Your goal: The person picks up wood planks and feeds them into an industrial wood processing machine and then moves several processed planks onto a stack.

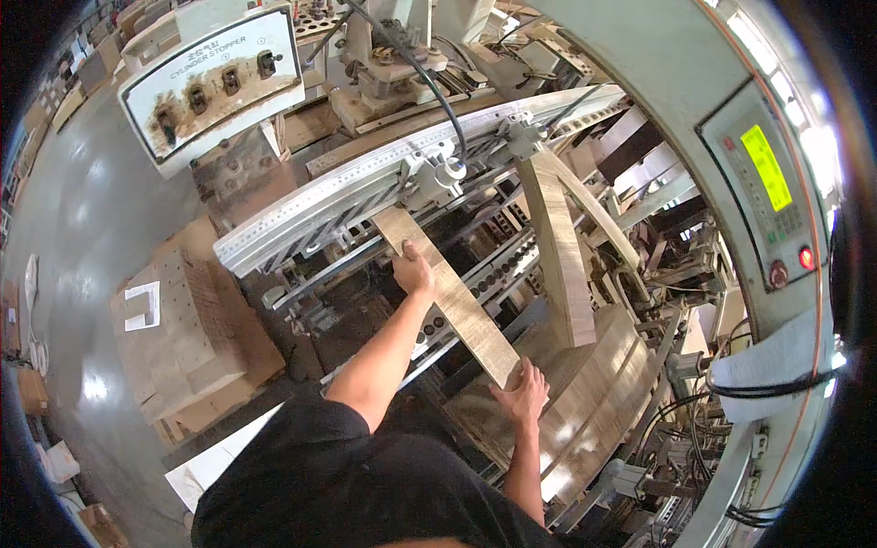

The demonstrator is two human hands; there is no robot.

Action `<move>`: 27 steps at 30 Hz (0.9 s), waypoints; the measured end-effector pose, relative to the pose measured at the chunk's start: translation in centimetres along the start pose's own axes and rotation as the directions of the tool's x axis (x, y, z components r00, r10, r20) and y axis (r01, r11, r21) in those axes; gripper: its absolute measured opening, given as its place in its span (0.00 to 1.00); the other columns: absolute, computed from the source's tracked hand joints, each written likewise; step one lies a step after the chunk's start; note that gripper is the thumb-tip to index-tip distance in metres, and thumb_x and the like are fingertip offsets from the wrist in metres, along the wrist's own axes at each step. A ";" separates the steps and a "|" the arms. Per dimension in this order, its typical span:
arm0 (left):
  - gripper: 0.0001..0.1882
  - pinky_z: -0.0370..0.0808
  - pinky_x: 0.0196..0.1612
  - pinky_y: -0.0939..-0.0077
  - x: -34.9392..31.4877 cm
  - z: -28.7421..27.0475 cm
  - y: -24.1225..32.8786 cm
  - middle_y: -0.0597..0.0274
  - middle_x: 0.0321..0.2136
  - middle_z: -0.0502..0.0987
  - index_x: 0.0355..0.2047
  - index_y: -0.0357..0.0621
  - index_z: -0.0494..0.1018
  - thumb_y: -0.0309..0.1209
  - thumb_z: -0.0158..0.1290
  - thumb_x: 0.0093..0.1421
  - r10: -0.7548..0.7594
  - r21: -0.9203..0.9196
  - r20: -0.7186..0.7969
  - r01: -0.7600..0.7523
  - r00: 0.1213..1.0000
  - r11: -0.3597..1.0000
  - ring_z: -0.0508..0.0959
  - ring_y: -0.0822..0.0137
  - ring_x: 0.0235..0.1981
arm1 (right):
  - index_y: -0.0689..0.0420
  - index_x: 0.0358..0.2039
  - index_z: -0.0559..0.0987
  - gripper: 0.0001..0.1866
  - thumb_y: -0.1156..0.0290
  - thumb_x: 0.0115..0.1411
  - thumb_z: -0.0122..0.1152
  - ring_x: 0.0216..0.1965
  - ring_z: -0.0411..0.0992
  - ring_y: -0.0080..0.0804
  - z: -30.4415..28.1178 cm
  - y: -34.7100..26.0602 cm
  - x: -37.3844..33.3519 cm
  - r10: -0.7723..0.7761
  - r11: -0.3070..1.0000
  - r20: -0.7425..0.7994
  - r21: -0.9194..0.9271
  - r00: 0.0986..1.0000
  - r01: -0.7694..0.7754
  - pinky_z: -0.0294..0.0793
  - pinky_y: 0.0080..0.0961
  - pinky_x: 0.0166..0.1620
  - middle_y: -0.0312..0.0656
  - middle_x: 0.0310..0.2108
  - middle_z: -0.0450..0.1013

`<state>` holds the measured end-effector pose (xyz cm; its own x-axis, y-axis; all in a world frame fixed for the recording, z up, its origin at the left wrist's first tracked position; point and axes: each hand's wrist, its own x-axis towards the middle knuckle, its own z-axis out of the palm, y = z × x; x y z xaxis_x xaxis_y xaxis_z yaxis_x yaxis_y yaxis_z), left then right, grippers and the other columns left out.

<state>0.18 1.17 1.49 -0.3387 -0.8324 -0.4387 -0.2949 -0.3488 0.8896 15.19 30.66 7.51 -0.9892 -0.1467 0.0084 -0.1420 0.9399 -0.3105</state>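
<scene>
A long, narrow wood-grain board point(464, 309) lies slantwise across the machine, its far end against the metal rail fitted with a scale point(320, 203). My left hand point(414, 271) grips it near the far end, thumb on top and fingers around the left edge. At the near end my right hand point(523, 393) holds the corner, its fingers partly hidden by the board. Clamp-like metal stops point(440, 180) sit on the rail just beyond the board. To the right, a second board point(555, 242) rests at a different angle.
Several wood-grain boards point(598, 402) lie stacked at my near right. A switch box point(212, 87) stands at the far left, a control panel with a lit screen point(766, 169) on the right. A stack of drilled panels point(178, 342) sits on the left. Cables point(776, 385) hang at the right.
</scene>
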 end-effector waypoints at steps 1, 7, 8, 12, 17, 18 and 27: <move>0.29 0.76 0.45 0.51 0.2 0.1 -0.3 0.35 0.39 0.80 0.49 0.27 0.69 0.48 0.44 0.70 0.027 0.010 -0.019 -0.027 0.999 1.000 0.79 0.38 0.43 | 0.56 0.58 0.71 0.48 0.55 0.34 0.79 0.50 0.70 0.47 -0.1 -0.2 0.0 -0.024 0.999 -0.014 -0.032 1.000 0.024 0.65 0.42 0.54 0.46 0.46 0.73; 0.32 0.77 0.46 0.52 -0.3 0.5 1.4 0.30 0.41 0.79 0.55 0.20 0.64 0.45 0.46 0.70 0.023 0.030 0.006 -0.023 1.000 0.999 0.79 0.39 0.45 | 0.58 0.57 0.70 0.47 0.56 0.35 0.77 0.53 0.68 0.49 0.2 -0.4 1.8 0.062 0.998 0.078 -0.034 0.995 -0.060 0.65 0.42 0.56 0.48 0.49 0.72; 0.32 0.77 0.46 0.52 0.4 0.0 0.6 0.30 0.41 0.79 0.55 0.20 0.64 0.45 0.46 0.70 0.019 0.032 -0.008 -0.018 1.000 0.999 0.79 0.39 0.45 | 0.58 0.57 0.70 0.46 0.57 0.35 0.77 0.54 0.68 0.49 0.2 -0.8 1.9 0.064 0.998 0.095 -0.029 0.993 -0.062 0.65 0.42 0.57 0.48 0.50 0.72; 0.34 0.76 0.46 0.53 1.6 0.3 -0.7 0.30 0.43 0.78 0.55 0.18 0.63 0.46 0.46 0.69 0.093 -0.061 -0.025 -0.094 0.995 0.994 0.79 0.38 0.46 | 0.56 0.54 0.72 0.44 0.57 0.34 0.78 0.48 0.69 0.48 1.4 -0.2 2.1 -0.019 0.999 0.028 -0.049 0.999 0.021 0.66 0.42 0.52 0.46 0.44 0.72; 0.32 0.76 0.46 0.52 0.9 0.0 0.9 0.30 0.41 0.79 0.53 0.21 0.65 0.47 0.46 0.70 0.064 0.008 -0.040 -0.063 0.997 0.998 0.79 0.38 0.45 | 0.57 0.55 0.71 0.45 0.57 0.34 0.78 0.48 0.70 0.48 1.0 -1.0 2.2 -0.013 0.998 0.015 -0.061 1.000 0.014 0.66 0.41 0.52 0.46 0.44 0.73; 0.31 0.76 0.45 0.52 0.8 0.0 1.0 0.30 0.40 0.79 0.52 0.21 0.66 0.47 0.46 0.70 0.064 -0.019 -0.032 -0.064 0.997 0.998 0.79 0.38 0.44 | 0.57 0.55 0.71 0.45 0.57 0.34 0.78 0.48 0.70 0.49 1.0 -0.8 2.2 -0.017 0.998 0.017 -0.065 1.000 0.018 0.66 0.41 0.52 0.46 0.44 0.73; 0.30 0.77 0.44 0.52 0.9 -0.2 0.3 0.30 0.41 0.78 0.51 0.21 0.66 0.46 0.45 0.70 0.064 -0.014 -0.010 -0.064 0.998 0.998 0.80 0.40 0.44 | 0.57 0.55 0.72 0.44 0.55 0.35 0.77 0.49 0.70 0.49 1.0 -0.3 1.7 -0.016 0.999 0.023 -0.046 1.000 0.017 0.67 0.43 0.51 0.47 0.45 0.73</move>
<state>-0.02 0.23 1.41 -0.3481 -0.8571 -0.3796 -0.2596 -0.3010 0.9176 13.62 29.80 6.72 -0.9856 -0.1689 -0.0086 -0.1605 0.9503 -0.2667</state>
